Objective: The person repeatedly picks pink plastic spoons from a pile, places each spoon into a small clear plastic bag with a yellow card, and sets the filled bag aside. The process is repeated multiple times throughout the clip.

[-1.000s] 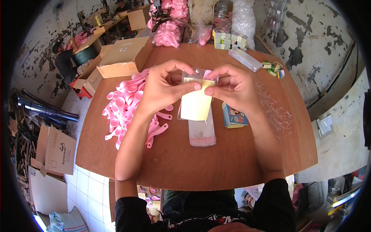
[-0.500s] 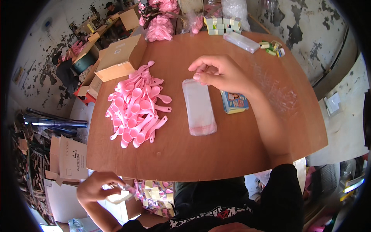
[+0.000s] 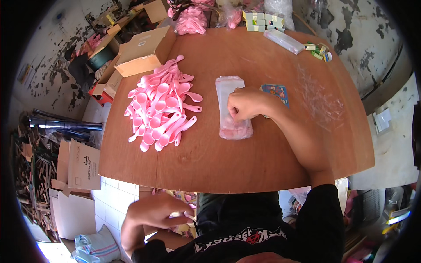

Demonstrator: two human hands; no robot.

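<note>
My right hand [image 3: 247, 104] is over a stack of clear plastic bags [image 3: 229, 85] on the brown table. Its fingers are bent and pinched together on the upper bag. Beside that wrist lies a small stack of blue printed cards [image 3: 276, 90], partly covered by the forearm. A heap of pink plastic spoons [image 3: 162, 105] is to the left of the bags. Below the table's front edge, my left hand [image 3: 160, 210] is closed with curled fingers above a carton of wrapped pink spoons and pale cards [image 3: 186, 197]. Something pale shows at its fingertips, too unclear to name.
A cardboard box [image 3: 144, 50] stands at the table's far left. At the back are bagged pink spoons [image 3: 191, 20], stacked small boxes [image 3: 263, 21], a long clear packet [image 3: 284, 40] and small green-yellow boxes [image 3: 318, 50]. Loose clear plastic scraps [image 3: 320, 98] lie on the right.
My right hand has come down and nearer, from above the bags' far end onto the stack. My left hand has moved right, over the carton below the table. The view has shifted slightly.
</note>
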